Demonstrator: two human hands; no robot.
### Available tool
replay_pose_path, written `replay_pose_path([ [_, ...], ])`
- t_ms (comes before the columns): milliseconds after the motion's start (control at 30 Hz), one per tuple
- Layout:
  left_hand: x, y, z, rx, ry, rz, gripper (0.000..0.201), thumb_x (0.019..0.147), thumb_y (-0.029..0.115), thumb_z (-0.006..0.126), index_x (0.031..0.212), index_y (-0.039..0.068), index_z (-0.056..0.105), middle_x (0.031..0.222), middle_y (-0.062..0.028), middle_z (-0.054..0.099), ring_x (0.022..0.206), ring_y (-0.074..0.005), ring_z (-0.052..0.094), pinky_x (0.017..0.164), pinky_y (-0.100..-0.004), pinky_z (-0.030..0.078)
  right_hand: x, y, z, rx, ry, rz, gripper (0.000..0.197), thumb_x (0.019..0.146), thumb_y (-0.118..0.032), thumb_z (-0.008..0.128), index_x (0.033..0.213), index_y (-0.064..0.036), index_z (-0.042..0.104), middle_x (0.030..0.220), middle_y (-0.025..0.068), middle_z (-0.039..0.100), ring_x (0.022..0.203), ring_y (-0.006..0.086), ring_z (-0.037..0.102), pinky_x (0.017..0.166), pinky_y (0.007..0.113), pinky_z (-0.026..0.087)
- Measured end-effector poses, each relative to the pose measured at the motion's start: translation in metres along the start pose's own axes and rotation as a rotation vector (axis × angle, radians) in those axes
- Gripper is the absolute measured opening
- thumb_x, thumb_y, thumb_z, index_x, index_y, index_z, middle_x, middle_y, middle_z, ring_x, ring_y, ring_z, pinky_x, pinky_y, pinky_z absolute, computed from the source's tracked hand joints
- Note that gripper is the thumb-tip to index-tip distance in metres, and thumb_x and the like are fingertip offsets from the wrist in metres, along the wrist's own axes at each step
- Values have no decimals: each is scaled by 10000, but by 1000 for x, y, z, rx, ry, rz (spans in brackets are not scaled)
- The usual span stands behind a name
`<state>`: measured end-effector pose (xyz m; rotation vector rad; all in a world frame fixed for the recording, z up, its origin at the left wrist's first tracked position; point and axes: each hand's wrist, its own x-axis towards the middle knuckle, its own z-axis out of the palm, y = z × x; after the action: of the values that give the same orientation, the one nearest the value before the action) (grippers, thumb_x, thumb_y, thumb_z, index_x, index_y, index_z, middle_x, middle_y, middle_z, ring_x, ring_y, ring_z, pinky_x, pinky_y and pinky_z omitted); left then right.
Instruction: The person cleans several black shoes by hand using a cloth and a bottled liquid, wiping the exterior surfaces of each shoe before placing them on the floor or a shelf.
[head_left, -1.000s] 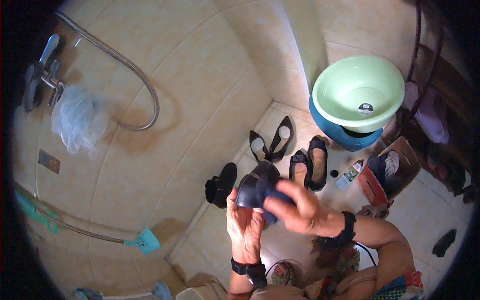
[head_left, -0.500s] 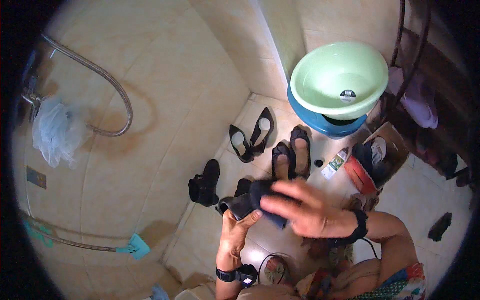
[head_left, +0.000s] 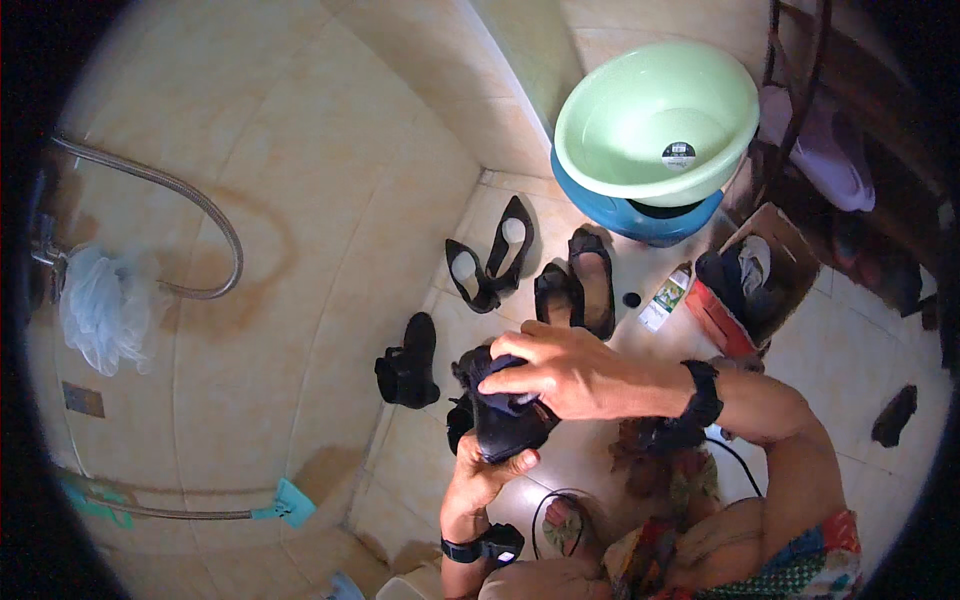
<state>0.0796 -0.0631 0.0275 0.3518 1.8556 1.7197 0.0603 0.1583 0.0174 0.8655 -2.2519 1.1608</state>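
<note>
A black shoe (head_left: 508,432) is tilted up in front of me, gripped from below by my left hand (head_left: 477,478), whose thumb lies along its edge. My right hand (head_left: 575,372) curls over the upper part of the shoe with a dark cloth (head_left: 503,372) bunched under its fingers. The cloth's exact shape is partly hidden by those fingers. Behind the shoe, another black shoe (head_left: 459,424) shows only in part. To its left a black ankle boot (head_left: 408,362) stands by the wall. Farther off are black pointed flats (head_left: 512,240) and a second pair of black flats (head_left: 593,285).
A pale green basin (head_left: 630,120) rests on a blue tub (head_left: 640,222) at the back. Near them are a bottle (head_left: 667,298) and an open box (head_left: 720,318) with cloths. On the left wall hangs a shower hose (head_left: 205,205). A black cable (head_left: 742,468) loops near my feet.
The shoe has turned in my left hand, showing a different side. My right hand, blurred before, has shifted left and up, still pressing the cloth on the shoe. The whole view has shifted slightly.
</note>
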Motion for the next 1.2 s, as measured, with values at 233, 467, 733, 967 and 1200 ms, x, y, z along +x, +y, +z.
replay_pose_path([
  [233,-17,25,14,-427,91,-207,202,745,11,768,928,20,682,869,11,666,841,-127,600,754,-281,480,-1,-44,-17,-5,-87,-146,237,715,-87,623,951,-105,632,976,70,515,871,274,564,668,385,530],
  [467,-7,14,-9,100,-317,85,252,715,98,816,877,-1,649,830,-10,654,771,-122,579,705,-283,454,-6,-9,-6,226,-101,-7,404,626,79,628,988,-98,669,1047,105,549,925,291,592,720,379,523],
  [733,-12,26,-7,257,-430,65,193,734,97,800,885,14,712,964,-87,695,972,-177,615,845,-314,476,-11,15,0,251,-144,101,367,656,27,629,989,-114,694,957,103,558,834,306,606,699,397,519],
  [967,-26,45,4,217,-345,144,233,690,77,822,874,1,702,874,-102,696,827,-262,673,765,-370,492,1,-30,-30,428,-82,-136,379,637,87,609,974,-80,654,1049,140,545,936,336,594,772,395,512],
  [1200,-26,41,-2,293,-276,411,303,592,190,876,709,15,657,741,-75,675,667,-221,628,621,-334,431,-25,21,-39,-12,-117,226,375,675,48,654,1026,-82,678,1007,89,569,871,297,607,775,367,495],
])
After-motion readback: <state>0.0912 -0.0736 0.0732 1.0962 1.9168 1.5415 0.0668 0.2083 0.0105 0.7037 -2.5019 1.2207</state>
